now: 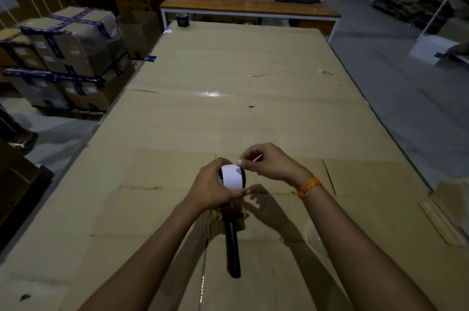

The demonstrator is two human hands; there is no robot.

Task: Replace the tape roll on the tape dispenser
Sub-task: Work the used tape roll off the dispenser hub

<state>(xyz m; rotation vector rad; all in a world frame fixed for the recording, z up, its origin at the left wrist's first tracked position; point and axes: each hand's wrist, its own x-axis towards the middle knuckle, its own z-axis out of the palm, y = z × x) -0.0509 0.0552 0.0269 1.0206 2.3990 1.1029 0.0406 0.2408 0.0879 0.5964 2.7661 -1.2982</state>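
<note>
A hand-held tape dispenser with a black handle and a yellow frame lies on the cardboard-covered table, handle toward me. A white tape roll sits on its far end. My left hand grips the roll from the left, thumb across its lower edge. My right hand pinches the loose end of the tape at the roll's top right between thumb and forefinger. An orange thread band circles the right wrist.
A dark tape roll stands at the table's far left corner. Taped cartons are stacked on the floor to the left. A wooden bench with a white frame lies beyond the table. An empty clear tape ring lies near my right forearm.
</note>
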